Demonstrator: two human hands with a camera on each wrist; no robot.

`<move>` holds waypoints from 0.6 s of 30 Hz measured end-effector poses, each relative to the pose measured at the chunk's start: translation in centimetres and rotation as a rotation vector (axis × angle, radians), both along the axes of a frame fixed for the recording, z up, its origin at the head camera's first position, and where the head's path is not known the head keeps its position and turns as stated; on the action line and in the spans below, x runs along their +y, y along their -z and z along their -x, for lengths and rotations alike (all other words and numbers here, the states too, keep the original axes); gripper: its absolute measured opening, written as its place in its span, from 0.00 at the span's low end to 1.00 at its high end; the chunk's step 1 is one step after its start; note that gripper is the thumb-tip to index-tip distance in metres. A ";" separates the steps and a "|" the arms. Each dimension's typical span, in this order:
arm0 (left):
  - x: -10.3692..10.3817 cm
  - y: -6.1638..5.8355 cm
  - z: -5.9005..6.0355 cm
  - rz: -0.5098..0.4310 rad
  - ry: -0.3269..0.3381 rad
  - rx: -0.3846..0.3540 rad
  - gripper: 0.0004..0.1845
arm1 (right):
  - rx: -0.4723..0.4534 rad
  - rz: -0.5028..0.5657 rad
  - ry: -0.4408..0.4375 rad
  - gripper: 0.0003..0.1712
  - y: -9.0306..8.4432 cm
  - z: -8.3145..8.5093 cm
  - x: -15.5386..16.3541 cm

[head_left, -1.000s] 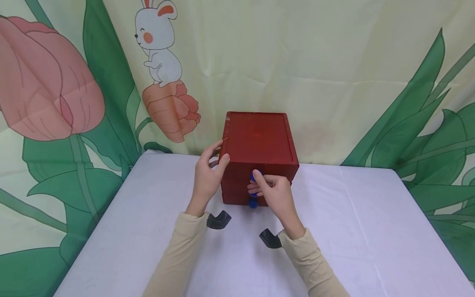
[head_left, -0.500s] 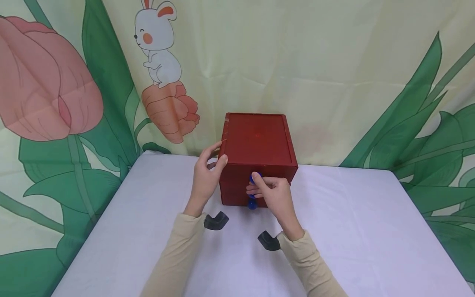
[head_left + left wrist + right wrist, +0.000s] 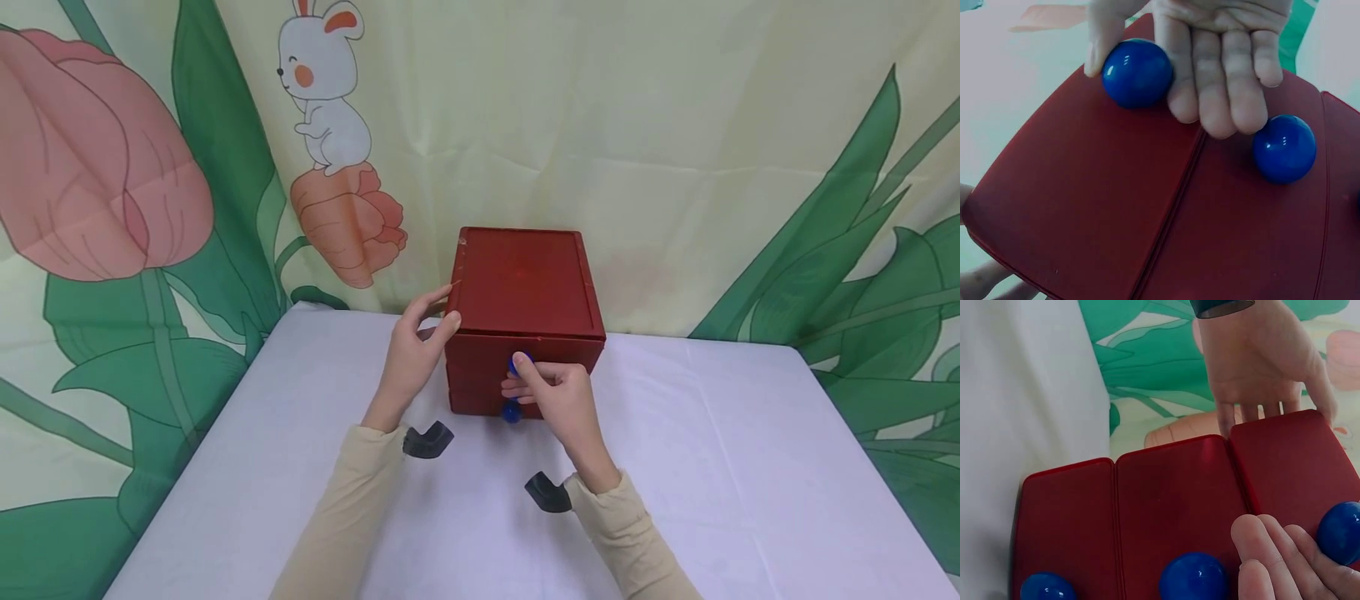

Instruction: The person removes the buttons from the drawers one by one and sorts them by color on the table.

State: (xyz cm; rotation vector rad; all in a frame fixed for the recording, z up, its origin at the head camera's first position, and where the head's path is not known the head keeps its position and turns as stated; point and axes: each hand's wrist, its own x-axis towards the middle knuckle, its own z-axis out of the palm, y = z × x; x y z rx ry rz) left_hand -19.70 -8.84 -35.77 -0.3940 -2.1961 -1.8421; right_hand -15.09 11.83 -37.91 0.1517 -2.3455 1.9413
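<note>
A dark red box of three stacked drawers (image 3: 525,283) stands toward the back of the table. Each drawer front carries a round blue knob. The right hand (image 3: 564,398) pinches the top knob (image 3: 1138,74) between thumb and index finger, with its other fingers extended below it. The top drawer front (image 3: 1291,462) stands slightly out from the two beneath. The left hand (image 3: 412,350) rests against the box's left side, fingers fairly straight, thumb at the upper front corner. Below the right hand are the middle knob (image 3: 1194,578) and the bottom knob (image 3: 512,411).
A white cloth covers the table (image 3: 720,500). Behind it hangs a curtain (image 3: 660,167) printed with a rabbit, a carrot, a tulip and leaves. A black camera mount sticks out from each cuff, at the left (image 3: 427,440) and right (image 3: 547,492).
The top drawer has come slightly forward, and a thin gap shows beneath the box's top edge. The right hand has moved a little toward the person with the knob. The left hand keeps its place.
</note>
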 end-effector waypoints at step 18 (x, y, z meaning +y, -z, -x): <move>-0.7 0.2 0.4 0.026 0.044 -0.010 0.26 | -0.009 0.002 -0.015 0.25 0.1 -1.1 0.2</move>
